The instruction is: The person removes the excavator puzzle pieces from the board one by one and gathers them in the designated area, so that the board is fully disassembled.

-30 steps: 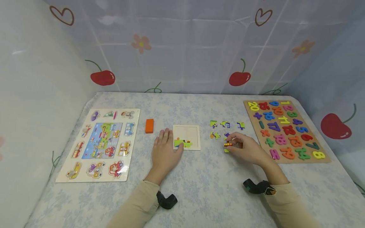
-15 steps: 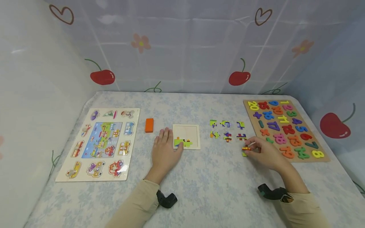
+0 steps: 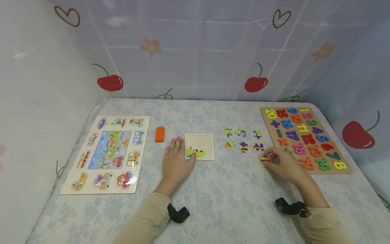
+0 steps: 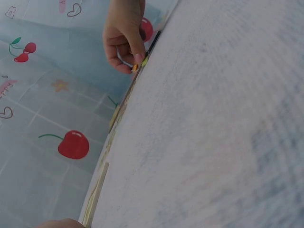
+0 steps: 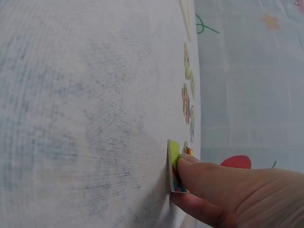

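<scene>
My left hand [image 3: 176,166] lies flat on the table with straight fingers. Its thumb reaches over the lower left of a small wooden puzzle frame [image 3: 209,135], where joined green jigsaw pieces [image 3: 199,154] sit along the bottom. To the right, my right hand [image 3: 284,165] pinches a jigsaw piece [image 3: 265,159] with red, yellow and green on it. The right wrist view shows a light-green piece [image 5: 174,154] upright under the thumb, with an orange-red part behind it; whether this is one piece or two I cannot tell. Several loose jigsaw pieces [image 3: 258,146] lie in two rows beyond this hand.
A vehicle puzzle board [image 3: 143,169] lies at the left. Between it and the wooden frame is an orange block [image 3: 159,134]. At the right lies a number board [image 3: 327,170] with raised coloured numerals, close behind the right hand. A printed curtain hangs along the table's back edge.
The right hand has moved right with the pinched jigsaw piece, uncovering loose pieces in the nearer row. Over the last half second it has barely shifted. The left hand has stayed in place.
</scene>
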A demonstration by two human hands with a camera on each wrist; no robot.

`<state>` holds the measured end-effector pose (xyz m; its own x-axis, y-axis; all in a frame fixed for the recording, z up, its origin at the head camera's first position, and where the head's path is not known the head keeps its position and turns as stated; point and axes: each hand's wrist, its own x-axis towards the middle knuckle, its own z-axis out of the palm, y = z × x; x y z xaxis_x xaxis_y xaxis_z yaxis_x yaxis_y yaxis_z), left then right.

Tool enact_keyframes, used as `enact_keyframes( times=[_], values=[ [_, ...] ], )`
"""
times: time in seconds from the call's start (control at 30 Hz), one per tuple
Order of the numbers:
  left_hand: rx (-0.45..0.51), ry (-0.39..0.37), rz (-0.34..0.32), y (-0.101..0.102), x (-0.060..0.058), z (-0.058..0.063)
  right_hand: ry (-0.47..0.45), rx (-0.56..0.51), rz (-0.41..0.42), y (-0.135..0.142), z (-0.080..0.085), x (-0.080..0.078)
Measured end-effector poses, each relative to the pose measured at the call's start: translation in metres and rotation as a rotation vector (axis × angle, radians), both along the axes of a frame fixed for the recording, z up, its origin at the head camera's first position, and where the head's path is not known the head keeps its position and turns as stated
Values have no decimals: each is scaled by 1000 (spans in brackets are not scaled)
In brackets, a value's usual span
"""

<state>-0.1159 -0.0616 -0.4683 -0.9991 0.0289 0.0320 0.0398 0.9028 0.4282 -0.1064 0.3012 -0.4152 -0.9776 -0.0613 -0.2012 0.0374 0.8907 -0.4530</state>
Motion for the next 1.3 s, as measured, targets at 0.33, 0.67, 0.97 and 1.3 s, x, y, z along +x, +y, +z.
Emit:
enact_keyframes(
  times=[0.33,0.67,0.97,1.3],
  values=[
    [14,-8,-3,-1,0,1,40,74,37,-5,3,-3],
    [21,4,-15,-1,1,2,105,-44,154,-43,4,-14],
    [42,-16,-22,-4,1,2,132,-105,265,-98,1,-29],
    [16,2,-21,-5,0,-1,161,-83,361,-154,-11,-41]
  ],
)
